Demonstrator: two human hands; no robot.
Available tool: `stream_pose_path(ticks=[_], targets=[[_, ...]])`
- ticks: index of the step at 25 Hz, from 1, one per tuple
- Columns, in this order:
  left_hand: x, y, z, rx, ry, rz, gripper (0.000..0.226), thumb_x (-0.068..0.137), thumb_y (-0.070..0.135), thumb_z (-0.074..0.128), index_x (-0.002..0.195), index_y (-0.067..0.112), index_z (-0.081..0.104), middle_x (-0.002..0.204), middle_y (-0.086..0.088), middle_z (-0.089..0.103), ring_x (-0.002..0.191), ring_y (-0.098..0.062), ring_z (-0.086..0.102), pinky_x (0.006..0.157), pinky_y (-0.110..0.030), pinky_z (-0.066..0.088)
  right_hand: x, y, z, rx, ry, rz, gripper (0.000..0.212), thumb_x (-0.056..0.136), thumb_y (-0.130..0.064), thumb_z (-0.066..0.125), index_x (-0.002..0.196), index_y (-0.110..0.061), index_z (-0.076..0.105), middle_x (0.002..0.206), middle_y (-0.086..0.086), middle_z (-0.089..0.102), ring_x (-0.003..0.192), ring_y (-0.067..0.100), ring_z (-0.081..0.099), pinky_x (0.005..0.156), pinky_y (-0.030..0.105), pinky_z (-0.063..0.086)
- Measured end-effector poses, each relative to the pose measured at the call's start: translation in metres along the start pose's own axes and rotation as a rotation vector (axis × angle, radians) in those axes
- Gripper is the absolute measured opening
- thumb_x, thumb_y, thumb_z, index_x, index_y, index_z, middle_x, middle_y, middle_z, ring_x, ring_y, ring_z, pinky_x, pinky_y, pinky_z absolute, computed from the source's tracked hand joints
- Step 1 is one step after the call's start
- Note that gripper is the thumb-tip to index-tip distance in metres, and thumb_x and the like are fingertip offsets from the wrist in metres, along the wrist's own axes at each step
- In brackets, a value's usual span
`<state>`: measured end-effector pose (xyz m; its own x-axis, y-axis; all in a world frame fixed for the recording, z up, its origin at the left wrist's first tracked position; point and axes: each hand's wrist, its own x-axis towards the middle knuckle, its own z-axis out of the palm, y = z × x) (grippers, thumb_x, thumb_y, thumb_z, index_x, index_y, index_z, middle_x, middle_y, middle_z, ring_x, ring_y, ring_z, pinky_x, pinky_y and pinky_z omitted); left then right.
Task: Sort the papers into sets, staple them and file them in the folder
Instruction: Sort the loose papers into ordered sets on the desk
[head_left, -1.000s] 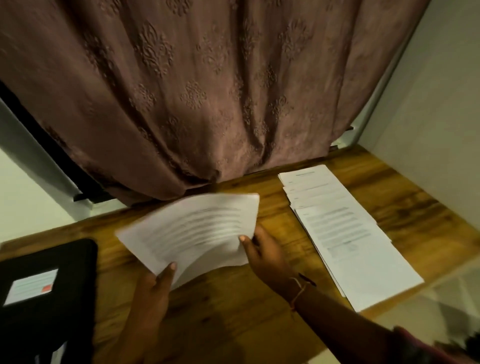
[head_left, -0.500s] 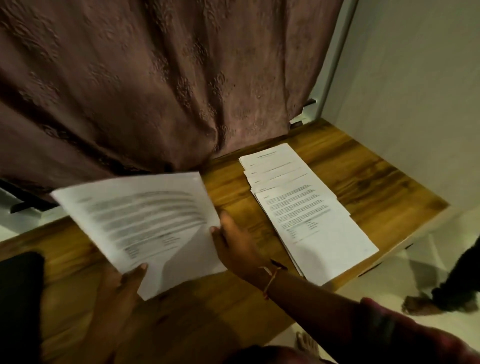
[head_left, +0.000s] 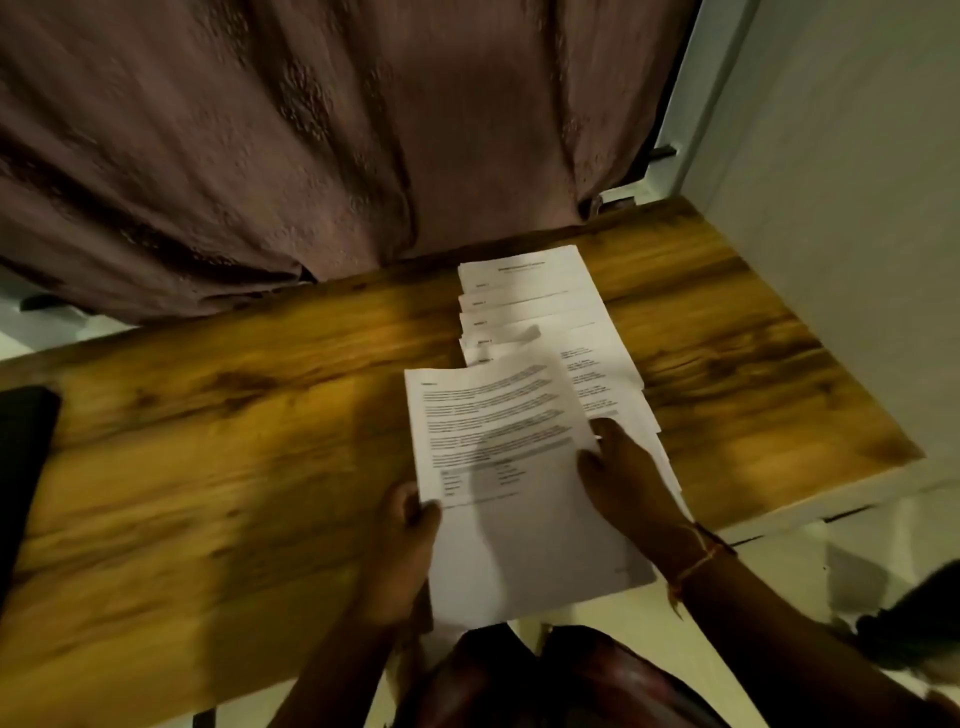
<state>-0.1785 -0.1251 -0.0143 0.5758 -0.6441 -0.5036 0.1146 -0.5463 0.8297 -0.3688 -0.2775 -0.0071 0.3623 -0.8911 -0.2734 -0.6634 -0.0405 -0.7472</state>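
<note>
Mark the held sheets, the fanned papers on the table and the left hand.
held sheets (head_left: 493, 415): head view, printed middle of the top page.
fanned papers (head_left: 535, 283): head view, farthest sheet, below its heading.
left hand (head_left: 400, 556): head view, back of the hand.

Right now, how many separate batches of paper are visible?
2: one sheaf held by the left hand and right hand; one fanned pile on the table behind it, partly covered. More may be hidden.

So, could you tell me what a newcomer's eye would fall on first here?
The white printed sheets at centre, gripped by the left hand at lower left and the right hand at the right edge. Behind them, fanned papers lie on the wooden table before a brownish curtain.
</note>
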Motion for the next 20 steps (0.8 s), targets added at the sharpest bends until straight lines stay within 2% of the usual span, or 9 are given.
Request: stream_pose_path(ticks=[2,5,7,10,15,20], targets=[[0.0,-0.009,0.028,0.064,-0.014,-0.005,0.026,0.1,0.022,0.06,0.125,0.021,0.057,0.114,0.001,0.07,0.096,-0.014,0.07,0.083,-0.044,0.06,0.005,0.027,-0.015,-0.038,-0.004,0.033,0.026,0.102,-0.015,0.049,0.128,-0.016,0.05,0.118,0.005,0.064,0.097,0.021,0.063,0.084,0.037,0.056],[0.001,-0.013,0.056,0.093,-0.004,0.025,0.025,0.099,0.022,0.061,0.123,0.024,0.059,0.113,0.006,0.07,0.095,-0.01,0.069,0.08,-0.036,0.06,0.011,0.051,-0.025,-0.081,0.013,0.038,0.024,0.1,-0.012,0.051,0.124,-0.011,0.053,0.115,0.008,0.066,0.095,0.025,0.065,0.075,0.033,0.056],[0.005,-0.012,0.066,0.143,0.032,0.062,0.028,0.098,0.022,0.063,0.126,0.023,0.059,0.116,0.004,0.068,0.1,-0.012,0.067,0.083,-0.035,0.057,0.016,0.06,-0.028,-0.08,0.042,0.027,0.023,0.099,-0.011,0.052,0.122,-0.011,0.056,0.115,0.01,0.067,0.101,0.03,0.066,0.078,0.037,0.056],[0.017,-0.013,0.074,0.211,0.078,0.102,0.031,0.097,0.022,0.065,0.128,0.021,0.059,0.118,0.002,0.068,0.104,-0.016,0.066,0.091,-0.045,0.057,0.026,0.063,-0.031,-0.1,0.074,-0.014,0.026,0.099,-0.012,0.054,0.125,-0.012,0.057,0.117,0.01,0.067,0.104,0.032,0.066,0.084,0.042,0.056],[0.03,-0.007,0.08,0.235,0.125,0.141,0.037,0.096,0.017,0.066,0.132,0.021,0.059,0.113,0.0,0.07,0.099,-0.016,0.068,0.088,-0.045,0.059,0.041,0.062,-0.034,-0.209,0.095,-0.079,0.032,0.096,-0.014,0.06,0.128,-0.01,0.056,0.116,0.012,0.068,0.1,0.032,0.068,0.083,0.043,0.058],[0.036,-0.009,0.082,0.28,0.119,0.154,0.037,0.095,0.016,0.067,0.131,0.02,0.06,0.107,0.002,0.069,0.096,-0.015,0.069,0.086,-0.044,0.06,0.046,0.065,-0.031,-0.381,0.088,-0.101,0.039,0.096,-0.017,0.061,0.133,-0.009,0.054,0.119,0.015,0.064,0.099,0.033,0.067,0.079,0.038,0.057]])
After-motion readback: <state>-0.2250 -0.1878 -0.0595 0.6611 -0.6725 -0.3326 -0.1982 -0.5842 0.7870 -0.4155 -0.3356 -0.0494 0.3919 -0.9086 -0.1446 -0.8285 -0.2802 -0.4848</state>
